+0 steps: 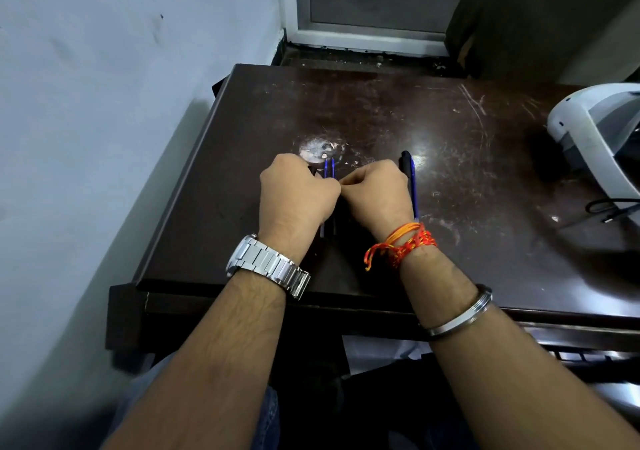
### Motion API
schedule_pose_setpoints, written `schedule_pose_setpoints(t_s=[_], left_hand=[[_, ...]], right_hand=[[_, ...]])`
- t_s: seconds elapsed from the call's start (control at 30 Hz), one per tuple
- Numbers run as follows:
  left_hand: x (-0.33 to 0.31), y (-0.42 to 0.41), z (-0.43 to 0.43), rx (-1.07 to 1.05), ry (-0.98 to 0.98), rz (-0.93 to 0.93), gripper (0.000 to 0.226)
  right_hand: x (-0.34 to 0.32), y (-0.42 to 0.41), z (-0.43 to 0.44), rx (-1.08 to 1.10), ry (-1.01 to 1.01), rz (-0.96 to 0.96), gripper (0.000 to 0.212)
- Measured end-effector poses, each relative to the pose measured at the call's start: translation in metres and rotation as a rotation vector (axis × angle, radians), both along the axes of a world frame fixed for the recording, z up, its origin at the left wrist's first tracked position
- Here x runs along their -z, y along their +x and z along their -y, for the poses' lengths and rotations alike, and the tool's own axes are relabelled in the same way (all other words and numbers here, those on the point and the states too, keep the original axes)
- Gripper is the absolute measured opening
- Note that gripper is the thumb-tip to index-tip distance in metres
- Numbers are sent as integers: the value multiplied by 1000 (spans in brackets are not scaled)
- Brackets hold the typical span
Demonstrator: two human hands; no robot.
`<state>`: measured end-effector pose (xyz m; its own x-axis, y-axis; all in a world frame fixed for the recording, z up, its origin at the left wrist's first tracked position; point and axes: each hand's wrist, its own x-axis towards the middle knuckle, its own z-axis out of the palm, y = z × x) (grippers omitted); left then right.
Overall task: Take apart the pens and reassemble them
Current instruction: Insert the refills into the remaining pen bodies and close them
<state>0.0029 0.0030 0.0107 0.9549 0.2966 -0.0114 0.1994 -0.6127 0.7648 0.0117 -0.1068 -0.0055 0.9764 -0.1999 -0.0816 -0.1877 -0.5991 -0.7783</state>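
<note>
Reaching forward over the near edge of the dark table [207,207], two bare forearms are coming in from the bottom of the view. A silver watch [268,266] is sitting on the left wrist, while a metal bangle [460,314] and orange-red threads [401,245] are circling the right forearm and wrist.

Just beyond the wrists, the left hand [298,196] and the right hand [375,193] are curling knuckles-up and meeting at their fingertips over the middle of the tabletop. Both are closing into loose fists, the fingers tucked under and out of sight, so whether they are pinching a pen part between them is something I cannot tell.

Showing just past the left hand's knuckles, two thin blue refills [329,169] are lying side by side on the wood, and dark pen pieces [327,229] are peeking out beneath the left wrist; how they are connecting under the hand is hidden.

Lying just beside the right hand, on its right, a blue and black pen [412,186] is resting whole on the table, pointing away from the person.

Farther off, at the right edge, a white device [595,137] is sitting with a black cable [609,207] near it.

Beyond the table, a pale wall [104,68] and a window frame [363,37] are closing off the scene.
</note>
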Motion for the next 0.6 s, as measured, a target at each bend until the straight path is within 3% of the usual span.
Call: schedule_pose_setpoints(t_s=[0.13,0.37,0.6], left_hand=[[1,1,-1,-19,-4,38,32],[2,4,0,-6,-35,9,17],[5,7,11,-3,-303,16,33]], right_hand=[[1,0,0,-3,10,-12,9],[0,0,3,10,17,-16,21],[-5,8,24,137,32,37,22]])
